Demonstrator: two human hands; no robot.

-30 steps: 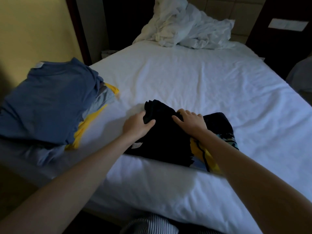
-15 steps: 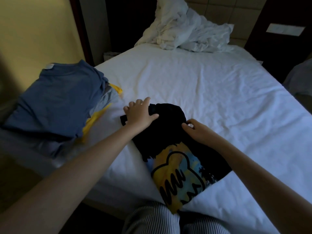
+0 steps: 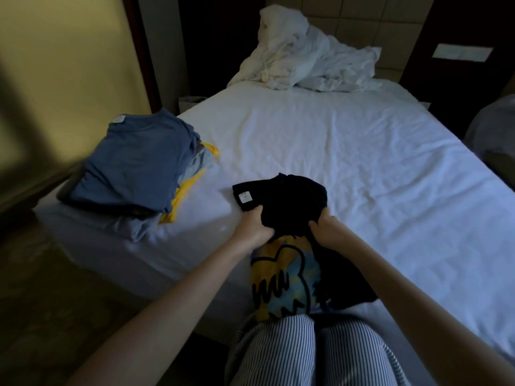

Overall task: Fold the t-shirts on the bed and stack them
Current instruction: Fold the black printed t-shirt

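A black t-shirt (image 3: 292,201) with a yellow and blue print lies partly folded at the near edge of the white bed (image 3: 348,151). Its white neck label faces up at the far left. My left hand (image 3: 252,228) grips the shirt's left side and my right hand (image 3: 326,231) grips its right side, both at the fold in the middle. The printed lower half hangs over the bed edge toward my legs. A stack of folded shirts (image 3: 133,165), blue on top with yellow and grey beneath, sits on the bed's left corner.
A crumpled white duvet (image 3: 306,65) is heaped at the head of the bed. A yellow wall (image 3: 69,51) runs along the left. My striped trousers (image 3: 303,355) are against the bed's near edge. Dark furniture (image 3: 459,51) stands at the far right.
The shirt's folded black half has been flipped open away from me, baring the print and the neck label. Both hands have slid back toward me and now grip the cloth at mid-shirt.
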